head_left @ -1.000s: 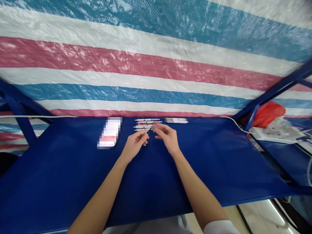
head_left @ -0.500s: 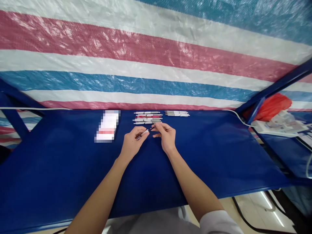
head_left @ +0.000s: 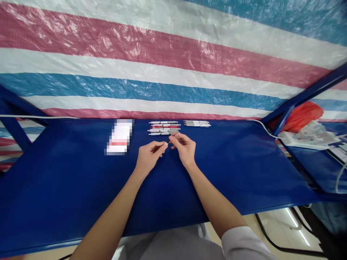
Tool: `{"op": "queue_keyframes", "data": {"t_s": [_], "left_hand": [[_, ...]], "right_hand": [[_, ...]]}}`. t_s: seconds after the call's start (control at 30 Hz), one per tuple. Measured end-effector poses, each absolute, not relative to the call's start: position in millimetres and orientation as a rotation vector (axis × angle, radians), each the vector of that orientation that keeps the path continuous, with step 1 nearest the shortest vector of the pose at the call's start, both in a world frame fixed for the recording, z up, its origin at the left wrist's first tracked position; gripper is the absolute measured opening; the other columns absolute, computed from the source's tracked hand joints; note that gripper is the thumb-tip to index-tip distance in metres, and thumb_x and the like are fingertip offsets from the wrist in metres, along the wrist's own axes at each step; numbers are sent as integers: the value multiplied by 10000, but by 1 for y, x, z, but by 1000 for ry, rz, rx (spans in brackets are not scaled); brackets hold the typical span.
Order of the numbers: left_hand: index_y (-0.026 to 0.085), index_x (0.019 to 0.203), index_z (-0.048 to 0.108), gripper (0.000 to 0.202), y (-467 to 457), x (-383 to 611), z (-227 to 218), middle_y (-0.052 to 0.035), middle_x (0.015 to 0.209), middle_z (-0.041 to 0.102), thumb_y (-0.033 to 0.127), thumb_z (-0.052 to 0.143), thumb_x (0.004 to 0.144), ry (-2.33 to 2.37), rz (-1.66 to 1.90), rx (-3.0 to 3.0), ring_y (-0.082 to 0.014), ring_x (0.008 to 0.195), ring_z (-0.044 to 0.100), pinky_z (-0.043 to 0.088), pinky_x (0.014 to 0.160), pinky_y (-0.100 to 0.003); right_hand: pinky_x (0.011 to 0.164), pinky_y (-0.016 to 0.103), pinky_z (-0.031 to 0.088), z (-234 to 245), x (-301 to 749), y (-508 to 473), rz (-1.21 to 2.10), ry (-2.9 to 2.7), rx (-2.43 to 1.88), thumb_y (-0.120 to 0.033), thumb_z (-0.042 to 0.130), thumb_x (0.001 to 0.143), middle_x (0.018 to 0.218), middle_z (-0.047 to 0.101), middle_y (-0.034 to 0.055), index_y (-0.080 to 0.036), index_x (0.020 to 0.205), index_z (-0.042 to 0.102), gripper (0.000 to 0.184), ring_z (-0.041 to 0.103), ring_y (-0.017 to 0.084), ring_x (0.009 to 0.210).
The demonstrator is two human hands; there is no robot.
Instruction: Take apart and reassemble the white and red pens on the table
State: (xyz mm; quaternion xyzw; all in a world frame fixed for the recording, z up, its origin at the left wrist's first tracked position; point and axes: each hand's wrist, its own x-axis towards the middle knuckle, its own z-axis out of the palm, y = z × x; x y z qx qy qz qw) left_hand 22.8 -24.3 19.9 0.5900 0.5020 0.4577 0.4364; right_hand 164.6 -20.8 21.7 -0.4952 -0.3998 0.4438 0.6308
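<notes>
My left hand is closed in a pinch around a pen barrel, mostly hidden by the fingers; its white end peeks out at the fingertips. Just to the right, my right hand pinches a thin dark pen part that points toward the barrel. Whether the two pieces touch I cannot tell. Right behind the hands lies a group of several pens, white and grey with one red, side by side. A smaller group of white pens is to their right.
A blurred-out white rectangular object lies on the blue table, left of the pens. Striped plastic sheeting hangs behind. On the right are a blue frame post, a white cable and a red plastic bag.
My hands have drawn slightly closer together, and less of the barrel and the dark part shows between them. The view has tilted a little downward.
</notes>
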Motion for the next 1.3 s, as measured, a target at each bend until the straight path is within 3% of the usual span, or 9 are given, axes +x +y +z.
{"op": "queue_keyframes", "data": {"t_s": [0.17,0.4,0.6,0.8,0.97,1.3], "left_hand": [[198,1019,714,351,-25,23,11,-57,950,741,396,722,730,1181,1126,1520,-234,857,704,583,769,-355],[227,1107,672,304,-29,26,16,-44,926,744,382,519,895,1258,1000,1831,-197,792,700,554,748,-314],[205,1127,540,291,-27,25,17,-55,928,734,398,413,951,1236,1013,1809,-171,784,681,527,706,-287],[198,1063,457,296,-22,24,16,-95,987,724,466,416,943,1169,1123,1553,-181,788,696,545,741,-337],[193,1051,437,324,-19,25,14,-111,1007,718,477,495,908,1143,1160,1395,-209,800,717,566,778,-397],[182,1079,501,385,-13,24,21,-111,983,730,428,648,822,1111,1152,1218,-240,821,725,587,793,-420]], "right_hand": [[652,298,581,21,169,-21,951,-957,-1161,-439,735,683,965,743,36,-204,837,744,282,677,207,849],[817,351,579,22,184,-13,1000,-784,-1040,-437,707,720,843,728,15,-200,968,712,342,689,182,854],[727,308,589,20,201,-6,987,-585,-1034,-433,692,726,928,694,16,-214,1084,656,421,700,175,848],[665,273,598,19,200,-9,1085,-706,-1001,-435,695,728,866,680,-4,-234,1016,678,352,692,149,785],[661,286,607,15,192,-11,1151,-772,-1045,-450,710,712,845,694,4,-217,1005,691,375,689,143,746],[605,286,617,10,185,-7,1204,-794,-1086,-435,751,675,836,738,25,-197,952,720,367,713,167,714]]}}
